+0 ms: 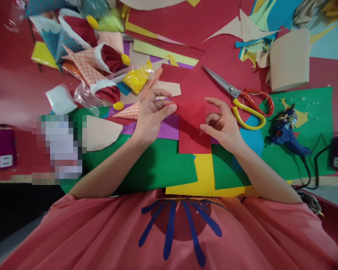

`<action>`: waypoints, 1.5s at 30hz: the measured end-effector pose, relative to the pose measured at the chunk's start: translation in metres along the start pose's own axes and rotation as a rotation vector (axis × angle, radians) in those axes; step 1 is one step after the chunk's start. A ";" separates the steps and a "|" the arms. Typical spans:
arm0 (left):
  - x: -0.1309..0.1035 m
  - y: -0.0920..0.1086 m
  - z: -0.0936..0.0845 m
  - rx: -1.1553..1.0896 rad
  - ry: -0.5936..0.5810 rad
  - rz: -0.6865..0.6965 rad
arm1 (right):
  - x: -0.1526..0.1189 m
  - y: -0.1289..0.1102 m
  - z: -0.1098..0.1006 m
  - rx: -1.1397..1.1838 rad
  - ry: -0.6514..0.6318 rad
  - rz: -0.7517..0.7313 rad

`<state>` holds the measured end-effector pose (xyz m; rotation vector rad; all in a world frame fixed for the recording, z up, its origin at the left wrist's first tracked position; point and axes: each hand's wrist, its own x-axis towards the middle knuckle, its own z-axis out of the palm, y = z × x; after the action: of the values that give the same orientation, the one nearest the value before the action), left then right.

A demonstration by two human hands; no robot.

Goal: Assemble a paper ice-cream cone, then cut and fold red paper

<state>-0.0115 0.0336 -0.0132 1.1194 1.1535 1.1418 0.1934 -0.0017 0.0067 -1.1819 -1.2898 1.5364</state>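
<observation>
A small piece of red paper (190, 111) is held up between my two hands, hard to tell from the red sheets beneath it. My left hand (153, 116) pinches its left side between thumb and fingers. At its right edge, my right hand (222, 125) has curled fingers and thumb on the paper. Below lies a red paper strip (195, 144) with a shadow across it. Large scissors (236, 92) with red and yellow handles rest just beyond my right hand. A checked paper cone (129, 111) lies beside my left hand, partly hidden by it.
A blue glue gun (288, 137) with a cord lies on green sheet (318, 112) at right. Behind it stands a beige cylinder (290, 60) near paper scraps. Several checked and blue cones (87, 67) pile at left. A beige cut piece (101, 133) and white packet (61, 99) lie nearer.
</observation>
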 end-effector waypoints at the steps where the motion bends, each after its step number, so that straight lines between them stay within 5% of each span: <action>1: 0.000 -0.001 0.002 -0.036 -0.012 -0.013 | -0.001 0.001 0.001 0.008 -0.038 0.020; 8: -0.017 0.007 0.015 0.089 -0.257 -0.134 | -0.003 0.006 0.004 0.036 -0.076 0.066; 15: -0.023 0.012 0.017 0.130 -0.329 -0.207 | -0.003 0.003 0.008 0.079 -0.100 0.052; 23: -0.021 0.011 0.015 0.153 -0.261 -0.095 | -0.003 0.003 0.010 0.018 -0.058 0.083; 29: -0.011 0.008 0.009 0.091 -0.068 0.072 | -0.003 0.011 0.007 0.015 -0.033 0.062; 37: -0.025 0.015 0.017 0.302 -0.406 -0.170 | -0.004 0.001 0.008 0.007 -0.100 0.035; 45: -0.022 0.014 0.016 0.221 -0.242 -0.102 | -0.003 0.000 0.008 -0.030 -0.093 0.133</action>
<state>0.0025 0.0122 0.0033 1.3131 1.1503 0.7897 0.1864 -0.0070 0.0073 -1.2493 -1.3219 1.6903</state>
